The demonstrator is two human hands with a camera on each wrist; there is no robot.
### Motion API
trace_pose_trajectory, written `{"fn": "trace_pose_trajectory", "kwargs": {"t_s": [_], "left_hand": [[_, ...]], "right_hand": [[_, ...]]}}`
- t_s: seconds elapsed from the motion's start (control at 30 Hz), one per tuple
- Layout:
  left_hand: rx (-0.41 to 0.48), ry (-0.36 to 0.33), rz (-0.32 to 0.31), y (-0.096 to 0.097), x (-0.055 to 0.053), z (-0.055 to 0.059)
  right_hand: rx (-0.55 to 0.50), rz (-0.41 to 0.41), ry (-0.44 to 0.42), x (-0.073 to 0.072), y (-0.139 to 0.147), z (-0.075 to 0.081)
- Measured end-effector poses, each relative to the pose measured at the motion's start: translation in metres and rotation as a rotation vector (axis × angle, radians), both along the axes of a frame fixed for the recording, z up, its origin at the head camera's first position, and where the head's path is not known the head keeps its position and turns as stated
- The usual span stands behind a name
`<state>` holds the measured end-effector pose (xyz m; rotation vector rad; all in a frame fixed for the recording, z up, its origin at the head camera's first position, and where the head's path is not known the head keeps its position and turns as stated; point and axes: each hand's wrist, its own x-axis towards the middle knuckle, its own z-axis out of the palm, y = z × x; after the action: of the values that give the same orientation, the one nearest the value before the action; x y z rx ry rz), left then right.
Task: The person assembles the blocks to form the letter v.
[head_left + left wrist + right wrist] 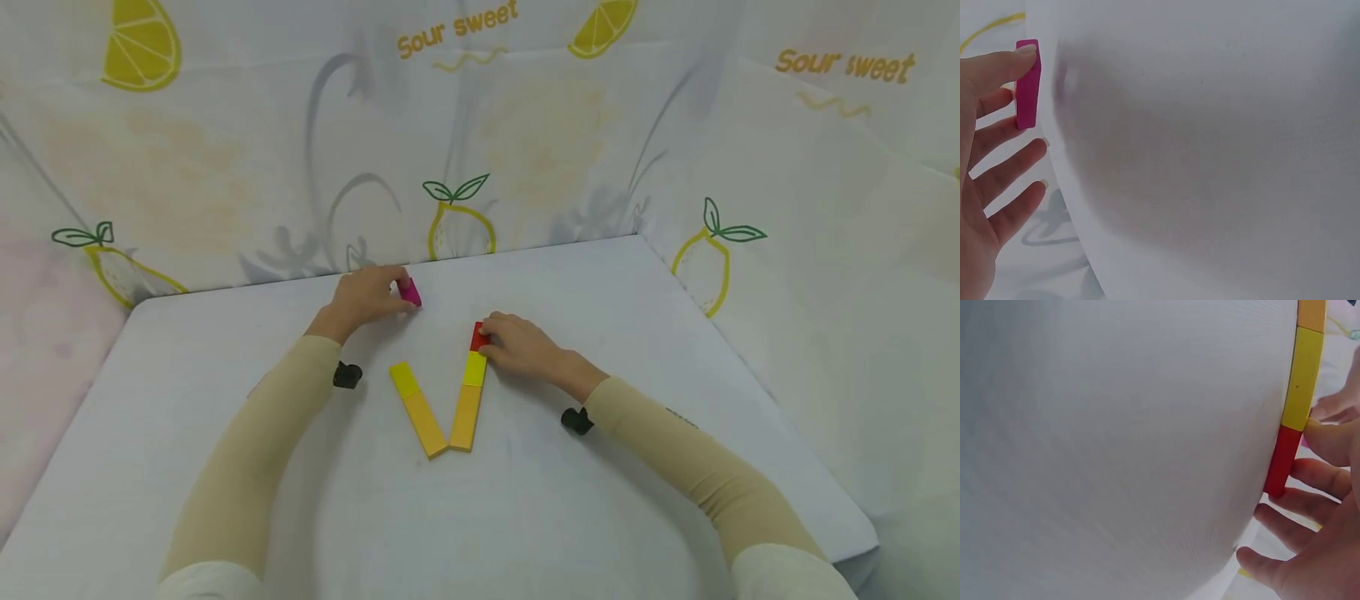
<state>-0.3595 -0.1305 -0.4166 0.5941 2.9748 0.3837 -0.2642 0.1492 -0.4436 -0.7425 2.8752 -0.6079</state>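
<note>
My left hand (371,296) pinches a magenta block (409,292) near the table's back edge. In the left wrist view the thumb lies on this block (1027,87), fingers are behind it, and the other fingers are spread. To the right, my right hand (521,343) pinches a red block (477,337) at the top of a row. Below the red block come a yellow block (475,369) and a longer orange block (466,417), end to end. In the right wrist view the thumb is by the joint between the red block (1282,461) and the yellow block (1302,378).
A second slanting row, a yellow block (405,380) above a long orange block (425,425), meets the first at the bottom in a V. Both rows lie on the white-covered table (525,517). A lemon-printed cloth (285,167) hangs behind it.
</note>
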Motion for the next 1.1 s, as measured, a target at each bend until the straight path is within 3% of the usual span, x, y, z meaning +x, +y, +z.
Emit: {"fn": "trace_pose_trajectory", "kwargs": {"t_s": [0.27,0.5,0.87,1.1], "left_hand": [[-0.031,0.051,-0.017,-0.007,0.006,0.0],[-0.015,0.028,0.002,-0.014,0.013,-0.005],[-0.009,0.074,0.0,-0.016,0.026,-0.005],[-0.03,0.067,-0.003,-0.015,0.036,-0.006]], "right_hand": [[0.008,0.012,-0.006,0.0,-0.001,0.003],[0.015,-0.007,-0.019,0.0,-0.001,0.005],[-0.009,-0.019,-0.036,-0.002,0.0,0.0],[-0.006,-0.023,-0.043,-0.003,0.0,0.0]]}}
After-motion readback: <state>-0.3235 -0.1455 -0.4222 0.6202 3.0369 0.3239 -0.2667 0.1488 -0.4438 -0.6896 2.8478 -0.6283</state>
